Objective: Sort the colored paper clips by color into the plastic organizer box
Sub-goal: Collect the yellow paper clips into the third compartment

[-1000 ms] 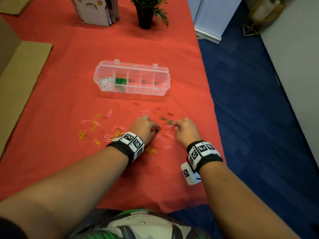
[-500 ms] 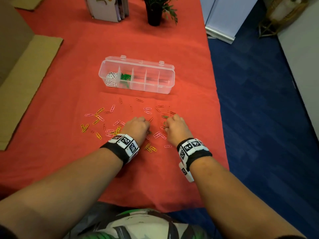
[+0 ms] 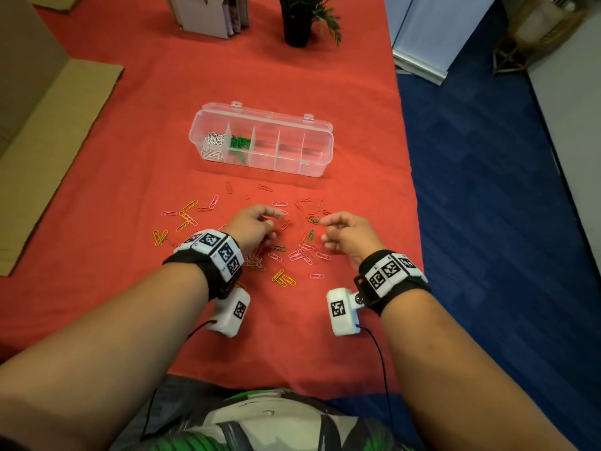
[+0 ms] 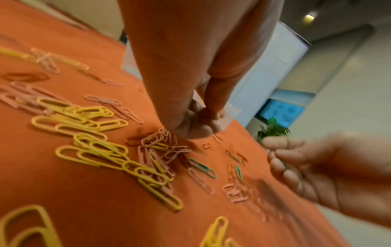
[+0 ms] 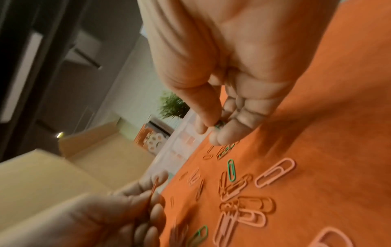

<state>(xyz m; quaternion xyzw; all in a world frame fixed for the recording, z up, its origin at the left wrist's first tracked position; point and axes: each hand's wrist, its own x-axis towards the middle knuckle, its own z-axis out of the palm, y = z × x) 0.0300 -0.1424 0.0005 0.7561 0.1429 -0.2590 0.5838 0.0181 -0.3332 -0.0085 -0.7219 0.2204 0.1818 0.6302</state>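
Red tablecloth [image 3: 130,131] — right edge near right hand [image 3: 349,234]

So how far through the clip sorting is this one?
Early. The organizer box holds white clips and green clips; its other compartments look empty. The right hand pinches a green clip; the left hand holds a reddish one. Yellow clips and pink clips remain scattered.

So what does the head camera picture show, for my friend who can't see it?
Two hands, left hand and right hand, pick at colored paper clips scattered on a red tablecloth. Beyond them, a clear organizer box holds white and green clips.
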